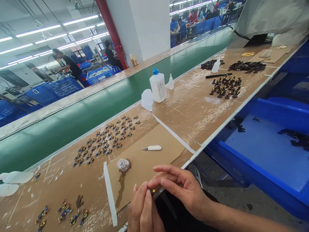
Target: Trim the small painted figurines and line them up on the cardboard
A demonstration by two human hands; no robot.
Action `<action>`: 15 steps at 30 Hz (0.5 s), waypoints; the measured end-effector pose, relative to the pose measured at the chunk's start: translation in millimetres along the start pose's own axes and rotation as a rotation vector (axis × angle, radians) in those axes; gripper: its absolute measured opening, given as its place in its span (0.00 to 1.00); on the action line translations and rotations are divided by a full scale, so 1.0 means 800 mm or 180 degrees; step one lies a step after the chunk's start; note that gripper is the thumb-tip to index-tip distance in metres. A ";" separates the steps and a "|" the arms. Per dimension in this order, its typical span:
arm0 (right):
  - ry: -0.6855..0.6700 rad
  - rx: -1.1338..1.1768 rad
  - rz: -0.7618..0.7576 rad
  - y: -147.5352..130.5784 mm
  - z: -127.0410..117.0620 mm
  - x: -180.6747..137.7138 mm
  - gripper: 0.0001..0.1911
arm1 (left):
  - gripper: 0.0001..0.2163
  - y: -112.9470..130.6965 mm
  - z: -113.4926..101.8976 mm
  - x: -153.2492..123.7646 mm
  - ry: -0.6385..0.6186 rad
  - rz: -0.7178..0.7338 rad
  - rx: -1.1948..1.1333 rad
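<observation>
Small part [153, 191] pinched by fingers [145, 188] of left hand [142, 211] and right hand [185, 190], both meeting over table [72, 183] edge

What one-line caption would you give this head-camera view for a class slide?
The left hand and right hand pinch a tiny part at a bench holding painted figures, a knife and a bottle.

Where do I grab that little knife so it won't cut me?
Take the knife by its white handle, from above at the right end. It lies flat on the cardboard with the bare blade pointing left, away from there. The left hand and right hand pinch a tiny part now.
</observation>
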State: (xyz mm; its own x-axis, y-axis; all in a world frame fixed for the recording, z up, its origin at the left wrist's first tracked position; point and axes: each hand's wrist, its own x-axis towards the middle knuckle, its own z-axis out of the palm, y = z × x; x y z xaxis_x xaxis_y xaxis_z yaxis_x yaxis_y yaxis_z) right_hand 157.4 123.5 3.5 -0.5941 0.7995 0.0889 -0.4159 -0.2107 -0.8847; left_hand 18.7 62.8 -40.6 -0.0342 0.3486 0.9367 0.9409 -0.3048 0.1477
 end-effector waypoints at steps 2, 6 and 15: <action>-0.0027 0.0003 -0.0025 0.001 0.001 0.000 0.14 | 0.23 0.000 0.000 0.000 0.0040 0.0025 0.0020; -0.0021 -0.0076 -0.0053 0.002 0.001 0.001 0.14 | 0.21 0.000 0.002 0.001 0.0016 0.0044 0.0102; 0.0124 -0.0856 -0.0752 0.004 -0.009 -0.005 0.13 | 0.15 0.015 0.007 -0.001 0.0058 -0.0564 0.0330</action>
State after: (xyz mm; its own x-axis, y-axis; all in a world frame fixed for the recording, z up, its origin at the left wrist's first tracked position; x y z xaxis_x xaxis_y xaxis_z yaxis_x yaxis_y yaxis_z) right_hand 163.1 123.7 -2.5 -0.4744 0.8304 0.2923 -0.3394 0.1338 -0.9311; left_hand 32.1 63.8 -40.9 -0.2073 0.3723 0.9046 0.9493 -0.1469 0.2780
